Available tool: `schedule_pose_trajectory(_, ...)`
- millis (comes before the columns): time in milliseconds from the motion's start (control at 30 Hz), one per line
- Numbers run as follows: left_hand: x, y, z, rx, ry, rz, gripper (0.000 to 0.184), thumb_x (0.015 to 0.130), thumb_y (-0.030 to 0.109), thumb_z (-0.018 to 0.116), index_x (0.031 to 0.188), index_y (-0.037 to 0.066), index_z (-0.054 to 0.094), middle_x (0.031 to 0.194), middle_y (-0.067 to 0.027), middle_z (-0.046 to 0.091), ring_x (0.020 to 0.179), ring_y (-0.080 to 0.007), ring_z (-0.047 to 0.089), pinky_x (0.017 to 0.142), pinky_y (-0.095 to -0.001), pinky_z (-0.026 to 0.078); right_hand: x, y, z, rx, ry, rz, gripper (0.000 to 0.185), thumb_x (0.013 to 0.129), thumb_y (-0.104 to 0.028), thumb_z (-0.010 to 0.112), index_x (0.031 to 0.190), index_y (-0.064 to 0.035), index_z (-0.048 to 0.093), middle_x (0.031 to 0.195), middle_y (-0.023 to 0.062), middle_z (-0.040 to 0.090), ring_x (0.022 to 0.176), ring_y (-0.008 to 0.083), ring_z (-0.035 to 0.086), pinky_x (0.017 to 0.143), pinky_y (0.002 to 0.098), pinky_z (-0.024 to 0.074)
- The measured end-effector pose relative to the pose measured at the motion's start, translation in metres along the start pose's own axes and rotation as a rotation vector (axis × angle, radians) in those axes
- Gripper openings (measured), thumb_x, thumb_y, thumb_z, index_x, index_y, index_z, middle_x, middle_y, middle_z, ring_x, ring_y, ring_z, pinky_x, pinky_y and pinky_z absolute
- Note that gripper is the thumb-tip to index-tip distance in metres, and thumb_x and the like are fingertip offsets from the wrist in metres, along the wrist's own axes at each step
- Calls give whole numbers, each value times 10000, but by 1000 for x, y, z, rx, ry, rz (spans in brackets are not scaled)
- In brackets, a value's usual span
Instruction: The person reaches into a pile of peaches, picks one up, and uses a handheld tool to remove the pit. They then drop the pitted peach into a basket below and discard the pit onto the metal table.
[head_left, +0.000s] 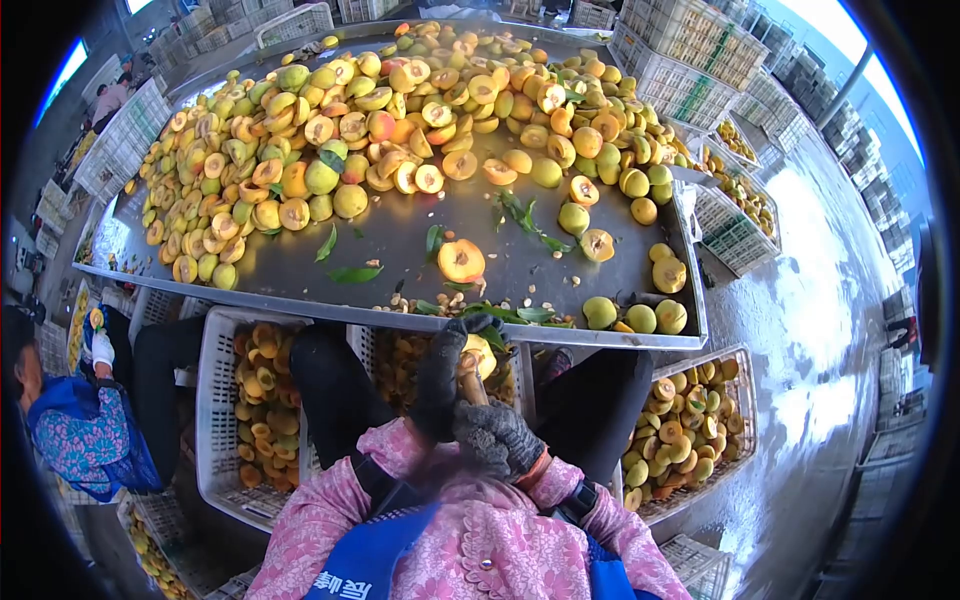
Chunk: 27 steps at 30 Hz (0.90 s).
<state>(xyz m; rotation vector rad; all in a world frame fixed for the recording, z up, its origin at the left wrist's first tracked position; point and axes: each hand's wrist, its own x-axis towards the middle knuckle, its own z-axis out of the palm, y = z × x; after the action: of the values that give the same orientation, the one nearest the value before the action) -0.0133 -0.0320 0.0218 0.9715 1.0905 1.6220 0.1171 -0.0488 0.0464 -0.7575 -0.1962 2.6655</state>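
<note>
My left hand (438, 378), in a dark grey glove, is closed around a yellow peach half (481, 356) just below the metal table's front edge. My right hand (497, 438), also gloved, grips a tool with a wooden handle (473, 386). The tool's upper end meets the peach half, and its working tip is hidden. Straight ahead on the steel table (400, 240) lies a single cut peach (461, 261) with its inner side up. Behind it rises a large heap of halved and whole peaches (330, 130).
Crates of peaches stand at my left (265, 400), between my knees and at my right (690, 430). Leaves (354, 274) and pit bits litter the table front. At left sits a co-worker (90, 430) in a blue apron. Stacked crates (690, 60) and wet floor (810, 350) lie right.
</note>
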Motion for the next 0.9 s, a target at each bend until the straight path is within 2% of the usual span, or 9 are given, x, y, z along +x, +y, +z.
schedule_pose_trajectory(133,-3,-1,-2,413,13,245,359,856,163,584,1158,-13,505,1095,-139,581,991,-203,560,887,-355,437,3,0,-11,161,-172,94,115,891,-185,563,951,-94,523,642,-15,511,446,86,467,378,209,360)
schedule_pose_trajectory(233,-19,8,-12,667,136,270,472,739,111,721,1134,-16,499,1065,-118,589,959,-217,582,840,-349,481,-11,-2,8,-257,-56,-72,172,887,-203,570,998,-86,509,652,-2,511,443,93,461,368,215,342)
schedule_pose_trajectory(333,-8,26,-54,84,199,20,426,782,94,667,1168,14,504,1094,-105,574,1006,-206,564,892,-332,459,-7,-10,3,-298,-67,-36,209,872,-200,573,1024,-74,504,664,1,506,476,94,471,416,218,363)
schedule_pose_trajectory(400,-14,81,-85,911,275,289,348,827,-29,543,1173,-13,506,1111,-102,559,1029,-222,547,908,-331,449,9,-4,-16,-499,-41,-75,244,873,-158,551,1086,-53,495,750,21,522,593,115,506,523,233,404)
schedule_pose_trajectory(500,-43,76,-209,1194,405,396,370,783,-42,552,1151,-8,544,1123,-154,577,1050,-269,551,926,-367,430,22,-1,-32,-926,-36,-154,339,854,-36,503,1192,-10,490,970,99,540,868,203,561,770,286,466)
schedule_pose_trajectory(633,-59,78,-292,1610,511,-263,237,846,108,585,1062,12,604,1083,-172,603,956,-298,589,834,-373,464,21,-10,-34,-946,-55,-104,310,800,-27,537,1109,-10,550,1018,140,528,958,267,539,851,326,446)
schedule_pose_trajectory(667,-55,79,-277,1541,646,-67,213,857,118,582,1038,11,616,1068,-161,611,939,-283,597,821,-361,471,21,-13,-36,-957,-52,-98,280,798,-40,549,1076,-14,568,1005,133,534,965,267,537,854,326,443)
schedule_pose_trajectory(767,3,82,-222,875,512,28,214,859,110,581,1043,6,612,1040,-134,619,908,-241,608,807,-345,482,24,-9,-57,-916,-51,-139,250,819,-129,575,1049,-42,529,875,84,521,811,214,510,716,302,415)
schedule_pose_trajectory(900,96,75,-82,935,-2,379,277,835,45,603,1110,14,576,1030,-114,617,908,-183,607,811,-313,493,9,-12,-72,-695,-24,-282,289,841,-257,603,1020,-83,458,667,23,478,503,116,458,446,258,372)
